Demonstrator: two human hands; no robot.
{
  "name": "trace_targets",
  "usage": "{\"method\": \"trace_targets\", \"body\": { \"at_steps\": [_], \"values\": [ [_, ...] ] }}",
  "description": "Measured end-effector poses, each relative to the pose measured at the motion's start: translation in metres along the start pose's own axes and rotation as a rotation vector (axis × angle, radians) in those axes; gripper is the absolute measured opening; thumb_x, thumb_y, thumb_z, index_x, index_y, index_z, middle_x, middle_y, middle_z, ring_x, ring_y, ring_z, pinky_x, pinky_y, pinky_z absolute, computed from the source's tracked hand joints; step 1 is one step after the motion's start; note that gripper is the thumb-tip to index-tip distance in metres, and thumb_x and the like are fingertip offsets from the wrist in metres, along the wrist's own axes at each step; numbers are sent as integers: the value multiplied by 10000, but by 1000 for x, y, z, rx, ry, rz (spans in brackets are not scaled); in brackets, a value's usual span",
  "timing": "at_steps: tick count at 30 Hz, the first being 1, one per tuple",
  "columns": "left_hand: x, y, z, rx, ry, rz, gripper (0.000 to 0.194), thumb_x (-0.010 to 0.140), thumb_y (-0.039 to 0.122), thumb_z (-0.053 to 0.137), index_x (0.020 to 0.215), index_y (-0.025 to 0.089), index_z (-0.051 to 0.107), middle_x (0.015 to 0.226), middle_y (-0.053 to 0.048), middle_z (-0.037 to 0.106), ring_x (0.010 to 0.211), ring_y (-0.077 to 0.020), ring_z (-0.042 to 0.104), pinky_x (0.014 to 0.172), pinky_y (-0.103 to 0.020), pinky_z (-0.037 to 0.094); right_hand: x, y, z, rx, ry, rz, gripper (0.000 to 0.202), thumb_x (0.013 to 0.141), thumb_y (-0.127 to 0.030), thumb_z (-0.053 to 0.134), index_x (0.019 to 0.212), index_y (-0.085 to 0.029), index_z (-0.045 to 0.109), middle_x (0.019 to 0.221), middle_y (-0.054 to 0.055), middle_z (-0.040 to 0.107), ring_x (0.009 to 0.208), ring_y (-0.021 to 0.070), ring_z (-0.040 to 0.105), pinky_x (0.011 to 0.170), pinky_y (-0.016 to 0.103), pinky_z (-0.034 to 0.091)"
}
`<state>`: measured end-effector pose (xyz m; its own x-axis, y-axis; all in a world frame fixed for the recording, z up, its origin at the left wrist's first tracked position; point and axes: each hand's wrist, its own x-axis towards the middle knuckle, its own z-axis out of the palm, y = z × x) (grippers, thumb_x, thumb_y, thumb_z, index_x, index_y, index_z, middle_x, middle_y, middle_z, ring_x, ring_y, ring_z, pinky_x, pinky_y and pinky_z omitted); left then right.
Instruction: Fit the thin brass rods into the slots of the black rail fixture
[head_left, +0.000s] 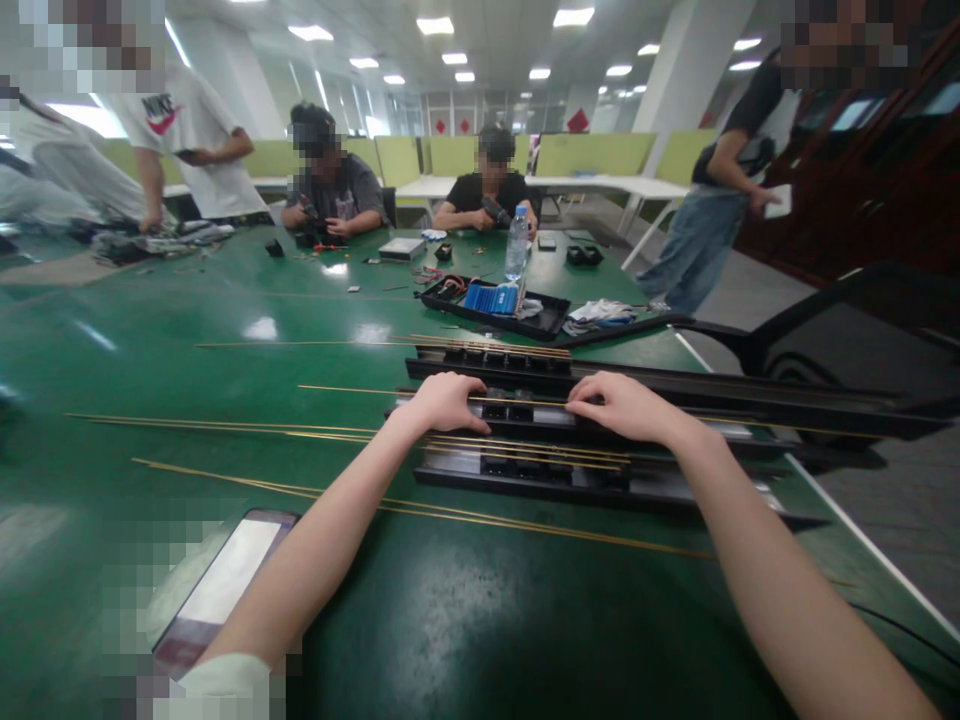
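In the head view, my left hand is over the middle black channel rail, thumb and fingers apart on either side of a thin brass-coloured rod. Farther right along that rail, my right hand pinches the thin rod between thumb and fingers. Small black blocks sit in the channel between my hands. A near rail and a far rail lie roughly parallel to it, with more thin rods lying along them. The fingertips of my right hand partly hide the contact.
Loose rods lie across the green table. A phone is by my left forearm. Beyond the rails are a black tray, a bottle and cloth gloves. A chair stands at right; several people are around.
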<state>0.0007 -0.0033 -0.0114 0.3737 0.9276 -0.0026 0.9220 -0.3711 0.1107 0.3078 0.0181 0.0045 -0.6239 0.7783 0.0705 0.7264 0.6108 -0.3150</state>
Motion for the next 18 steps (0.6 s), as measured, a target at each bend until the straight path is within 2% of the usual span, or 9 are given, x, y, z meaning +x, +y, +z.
{"method": "trace_targets", "body": {
  "at_steps": [18],
  "values": [
    [1, 2, 0, 9, -15, -14, 809, 614, 760, 665, 1272, 290, 636, 1201, -72, 716, 1095, -319, 657, 923, -387, 506, -7, 4, -8, 94, -53, 9, 299, 893, -394, 547, 952, -213, 777, 1074, 57, 748, 999, 243, 670, 951, 337, 486]
  ]
}}
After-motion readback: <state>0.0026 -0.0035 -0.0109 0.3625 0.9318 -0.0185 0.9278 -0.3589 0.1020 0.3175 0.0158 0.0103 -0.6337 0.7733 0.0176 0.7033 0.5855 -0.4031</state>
